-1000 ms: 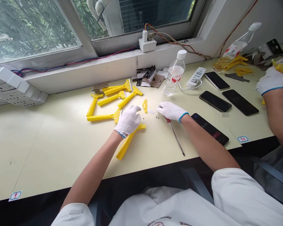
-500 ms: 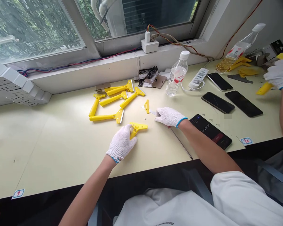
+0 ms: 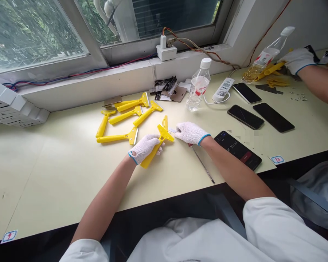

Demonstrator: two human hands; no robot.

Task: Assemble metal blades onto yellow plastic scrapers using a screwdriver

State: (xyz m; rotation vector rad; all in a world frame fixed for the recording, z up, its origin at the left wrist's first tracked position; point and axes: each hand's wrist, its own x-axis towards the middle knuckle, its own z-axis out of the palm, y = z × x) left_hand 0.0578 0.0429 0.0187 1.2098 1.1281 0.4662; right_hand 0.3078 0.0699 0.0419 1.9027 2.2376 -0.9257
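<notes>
My left hand (image 3: 147, 147), in a white knit glove, is wrapped round the handle of a yellow scraper (image 3: 150, 156), its wide head tilted up. Just behind that head is a small yellow clamp piece (image 3: 165, 121). A thin metal blade (image 3: 171, 130) shows between the scraper head and my gloved right hand (image 3: 190, 133), whose curled fingers are at the blade's end. Below the right hand lies a screwdriver (image 3: 203, 165), most of its red handle covered. Several yellow scrapers with blades (image 3: 127, 137) rest on the table to the left.
Behind are dark packets (image 3: 169, 88), a water bottle (image 3: 199, 85) and a power strip (image 3: 223, 89). A phone with a running timer (image 3: 236, 150) lies by my right forearm; several more phones (image 3: 245, 117) lie beyond. At far right a co-worker's gloved hand (image 3: 297, 60) holds a yellow handle.
My left hand has lifted the scraper and moved it up and right, close to the clamp piece and blade. My right hand has stayed near the blade. The co-worker's hand has shifted.
</notes>
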